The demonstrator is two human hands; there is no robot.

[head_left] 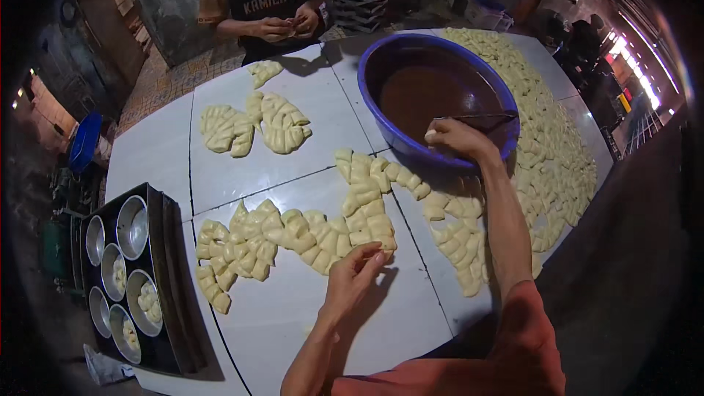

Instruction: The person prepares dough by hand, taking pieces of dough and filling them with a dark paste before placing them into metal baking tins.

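My left hand [353, 279] is at the near edge of a group of pale dough pieces [370, 224], its thumb and fingers pinched on a piece at the corner. Over the near rim of a large blue-purple basin [396, 143], my right hand [458, 139] is closed, fingers curled down. A small pale bit shows at its fingertips, too unclear to name. Smooth brown filling [425, 92] lies in the basin. A dark, thin utensil [480, 115] rests across the basin's right side, just beyond my right hand.
More dough pieces [550, 147] cover the table's right side, and several clumps [282, 125] lie further back. At the left, a black tray [165, 271] carries round metal tins [133, 227], some with dough inside. A person [271, 0] stands across the white tiled table [293, 337], hands together.
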